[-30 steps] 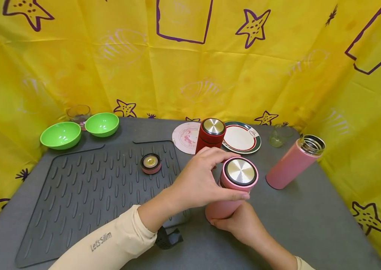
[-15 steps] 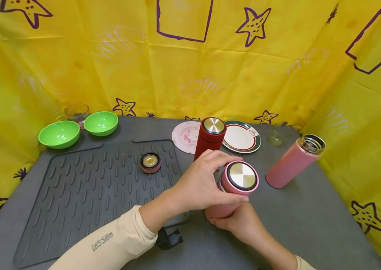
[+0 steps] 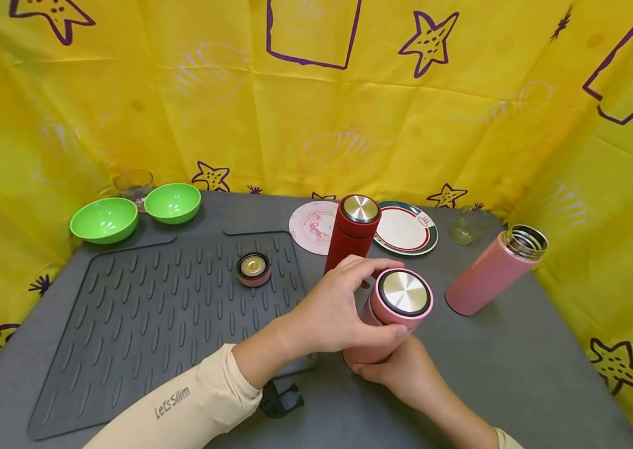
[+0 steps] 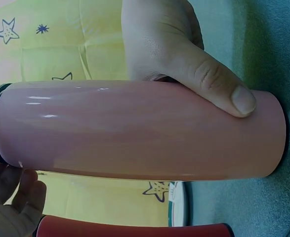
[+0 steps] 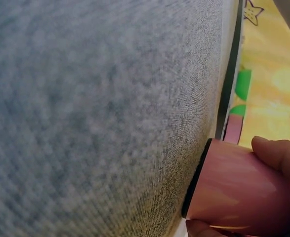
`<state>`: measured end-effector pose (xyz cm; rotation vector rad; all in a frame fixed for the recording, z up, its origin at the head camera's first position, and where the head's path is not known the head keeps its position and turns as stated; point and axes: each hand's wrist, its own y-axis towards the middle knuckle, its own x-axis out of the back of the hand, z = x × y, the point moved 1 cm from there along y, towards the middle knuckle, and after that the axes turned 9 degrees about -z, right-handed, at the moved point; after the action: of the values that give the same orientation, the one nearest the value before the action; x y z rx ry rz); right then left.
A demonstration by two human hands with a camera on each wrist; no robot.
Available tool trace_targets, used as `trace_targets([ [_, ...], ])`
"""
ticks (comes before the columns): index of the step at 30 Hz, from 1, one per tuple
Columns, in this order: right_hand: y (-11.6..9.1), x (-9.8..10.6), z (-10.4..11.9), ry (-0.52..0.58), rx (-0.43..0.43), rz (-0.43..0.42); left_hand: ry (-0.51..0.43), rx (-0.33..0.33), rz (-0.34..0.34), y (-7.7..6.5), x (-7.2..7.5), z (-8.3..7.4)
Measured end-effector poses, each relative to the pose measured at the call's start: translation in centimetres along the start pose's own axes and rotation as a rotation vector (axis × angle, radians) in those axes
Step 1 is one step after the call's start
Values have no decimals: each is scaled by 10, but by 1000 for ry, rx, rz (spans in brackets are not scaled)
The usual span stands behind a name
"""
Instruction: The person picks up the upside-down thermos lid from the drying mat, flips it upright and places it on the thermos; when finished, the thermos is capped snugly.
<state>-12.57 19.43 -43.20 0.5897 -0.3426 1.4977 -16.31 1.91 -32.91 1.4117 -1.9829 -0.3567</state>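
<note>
A pink thermos bottle (image 3: pixel 373 350) stands on the grey table in front of me, its pink lid (image 3: pixel 404 293) with a round silver top on its mouth. My left hand (image 3: pixel 330 312) grips the lid from the left, thumb in front and fingers behind. Low on the bottle's body, my right hand (image 3: pixel 403 368) holds it; in the left wrist view, the right thumb (image 4: pixel 219 84) lies along the side near the base. The right wrist view shows the bottle's dark base (image 5: pixel 196 180) by the table. Just behind stands a red thermos (image 3: pixel 352 236) with its lid on.
To the right stands an open pink thermos (image 3: pixel 487 274). Another pink lid (image 3: pixel 253 269) lies upside down on the grey drying mat (image 3: pixel 181 312). Farther back are green bowls (image 3: pixel 104 221), a pink round mat (image 3: pixel 312 227), a plate (image 3: pixel 406 227) and a glass (image 3: pixel 464 227).
The lid and left hand have shifted slightly nearer to me. The silver neck strip that showed below the lid is less visible now. My right hand keeps its hold low on the bottle.
</note>
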Motion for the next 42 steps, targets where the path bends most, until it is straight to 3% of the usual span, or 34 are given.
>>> trace_targets([
  [5,1,0,1,-3,4,3,1,-31,8,0,-1,0],
  [12,2,-1,1,38,86,-3,-8,32,-35,-2,-6,1],
  [20,-1,0,1,-7,13,-7,-4,-86,-36,-2,-5,6],
  [28,0,0,3,10,20,10,-60,-22,-17,-4,-7,9],
  [33,1,0,2,38,70,19,-73,41,-62,-4,-11,5],
  [36,1,1,2,49,85,13,-62,15,-82,-3,-13,5],
  [42,1,1,2,3,30,14,-86,-92,-41,-1,-12,11],
])
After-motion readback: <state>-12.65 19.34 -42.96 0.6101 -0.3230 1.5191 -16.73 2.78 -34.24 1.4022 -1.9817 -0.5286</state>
